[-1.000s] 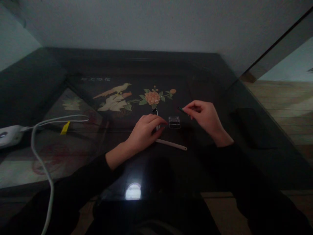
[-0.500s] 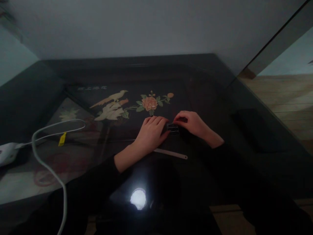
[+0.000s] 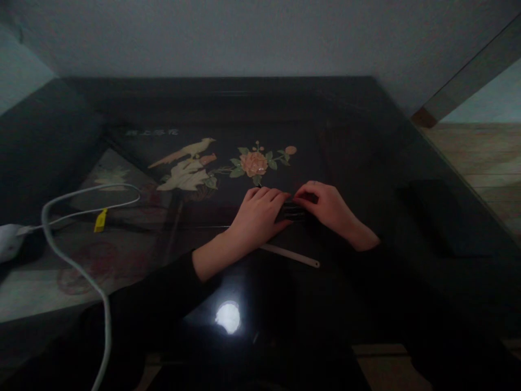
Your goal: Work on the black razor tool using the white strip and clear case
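Observation:
My left hand [image 3: 261,215] is closed on the left side of a small black object [image 3: 296,210] with thin pale lines across it; its kind is too dark to make out. At the object's upper edge, the thumb and forefinger of my right hand [image 3: 323,205] are pinched together. Whether something tiny sits in that pinch cannot be seen. A thin pale strip [image 3: 295,257] with a hole at its end, like a ruler, lies below my left hand, which partly covers it.
The dark glossy tabletop [image 3: 354,130] bears a picture of a bird and a flower [image 3: 254,163]. At left are a white cable [image 3: 77,266] with a yellow tag [image 3: 100,221] and a white plug [image 3: 10,241]. A flat dark item [image 3: 442,217] lies at right.
The camera view has shifted slightly, moving the scene in the frame. Both hands stay at the small black object with nearly the same grip.

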`<control>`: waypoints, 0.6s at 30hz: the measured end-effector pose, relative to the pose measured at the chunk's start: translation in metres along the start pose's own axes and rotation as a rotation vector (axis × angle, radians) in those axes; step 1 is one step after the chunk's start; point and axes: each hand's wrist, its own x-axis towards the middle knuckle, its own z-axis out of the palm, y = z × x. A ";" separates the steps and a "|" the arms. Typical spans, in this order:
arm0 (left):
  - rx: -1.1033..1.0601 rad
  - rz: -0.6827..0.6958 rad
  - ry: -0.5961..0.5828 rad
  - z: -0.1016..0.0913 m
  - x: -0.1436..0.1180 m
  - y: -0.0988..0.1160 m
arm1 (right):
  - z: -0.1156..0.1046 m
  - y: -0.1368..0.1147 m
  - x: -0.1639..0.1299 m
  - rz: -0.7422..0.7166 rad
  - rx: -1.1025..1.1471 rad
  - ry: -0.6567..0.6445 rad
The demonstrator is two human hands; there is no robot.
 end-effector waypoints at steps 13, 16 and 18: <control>0.006 0.014 -0.049 -0.006 0.001 -0.003 | 0.009 0.000 -0.005 0.004 -0.014 0.113; 0.023 0.023 -0.051 -0.007 0.001 -0.002 | 0.003 0.001 -0.005 -0.006 0.001 0.150; 0.029 0.026 -0.045 -0.007 0.000 -0.002 | -0.005 0.000 -0.007 -0.021 0.013 0.179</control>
